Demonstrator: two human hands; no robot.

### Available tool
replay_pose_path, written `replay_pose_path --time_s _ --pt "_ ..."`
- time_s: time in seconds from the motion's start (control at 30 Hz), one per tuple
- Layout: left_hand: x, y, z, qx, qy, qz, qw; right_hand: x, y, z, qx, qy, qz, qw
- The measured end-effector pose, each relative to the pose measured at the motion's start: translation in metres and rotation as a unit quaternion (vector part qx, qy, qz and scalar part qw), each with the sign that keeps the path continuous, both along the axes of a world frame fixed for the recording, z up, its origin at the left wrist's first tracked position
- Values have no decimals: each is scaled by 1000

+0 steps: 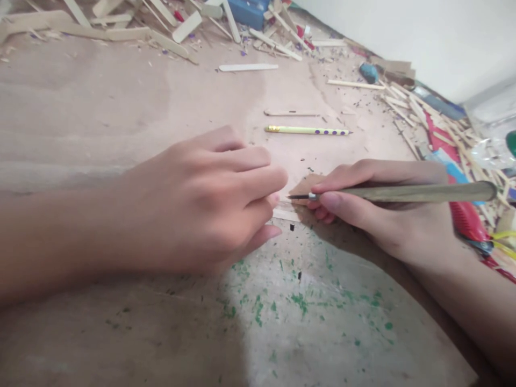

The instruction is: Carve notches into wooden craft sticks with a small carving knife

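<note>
My right hand (374, 209) grips a long thin craft knife (403, 192) like a pen, its dark blade tip pointing left. The tip meets a flat wooden stick (287, 215) lying on the worn board (302, 301). My left hand (201, 201) is curled, fingers pressed together on the stick's left part, which hides most of it. A small brown wood piece (304, 185) shows just above the blade. The two hands almost touch at the fingertips.
A yellow pencil with purple dots (306, 130) lies beyond the hands, a thin wood sliver (291, 113) above it. Piles of wooden sticks and scraps (427, 118) run along the right and top edges, with a blue box (250, 12) and a white wall (423, 32).
</note>
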State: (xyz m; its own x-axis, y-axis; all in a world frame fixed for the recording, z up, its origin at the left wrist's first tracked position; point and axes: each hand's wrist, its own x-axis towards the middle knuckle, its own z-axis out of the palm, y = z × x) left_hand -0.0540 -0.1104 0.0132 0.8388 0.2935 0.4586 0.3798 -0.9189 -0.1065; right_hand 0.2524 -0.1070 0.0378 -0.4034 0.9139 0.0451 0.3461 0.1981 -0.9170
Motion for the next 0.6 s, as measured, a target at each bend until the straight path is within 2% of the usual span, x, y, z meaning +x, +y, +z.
replay_pose_path --time_s 0.2,0.37,0.6 --pt "-2 -1 -1 18 -3 12 1000 -2 0 2 0 -16 15 1000" --pt "-1 0 -1 1 2 2 1000 -2 0 1 21 -25 18 999" --pt "0 -1 -1 2 4 -4 1000 1 0 3 17 -29 -1 999"
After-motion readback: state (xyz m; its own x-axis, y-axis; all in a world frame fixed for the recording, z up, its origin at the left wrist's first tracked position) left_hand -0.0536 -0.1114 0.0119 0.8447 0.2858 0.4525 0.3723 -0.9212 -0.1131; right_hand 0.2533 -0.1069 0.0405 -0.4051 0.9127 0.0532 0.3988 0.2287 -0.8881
